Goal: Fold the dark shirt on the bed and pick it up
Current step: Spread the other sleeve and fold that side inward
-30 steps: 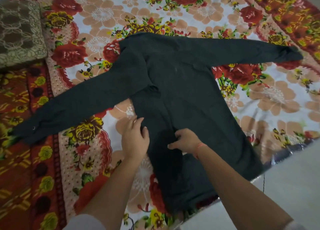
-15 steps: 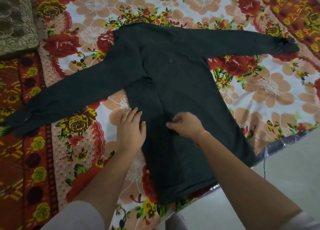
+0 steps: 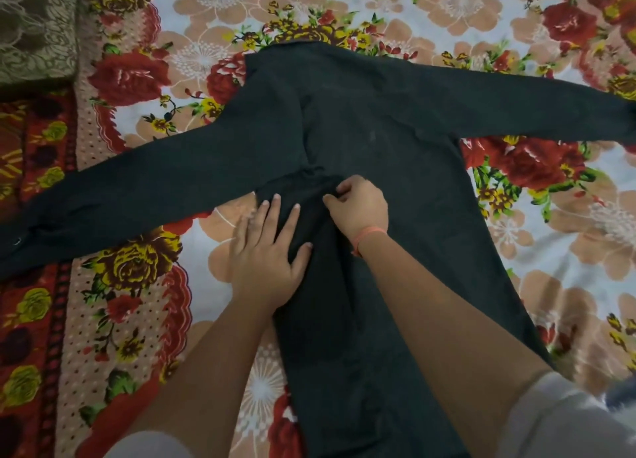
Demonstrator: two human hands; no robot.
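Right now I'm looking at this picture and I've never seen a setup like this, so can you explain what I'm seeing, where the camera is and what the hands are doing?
There is no machine here. These are a person's two bare hands, filmed by one wide-angle camera worn on their head and looking down. A dark shirt lies spread on a flowered bedsheet, with both sleeves stretched out sideways. The left hand presses flat on the shirt's side edge with straight fingers. The right hand, with an orange band on its wrist, has curled fingers pinching a fold of the shirt near its middle. A patterned cushion sits in the far left corner.
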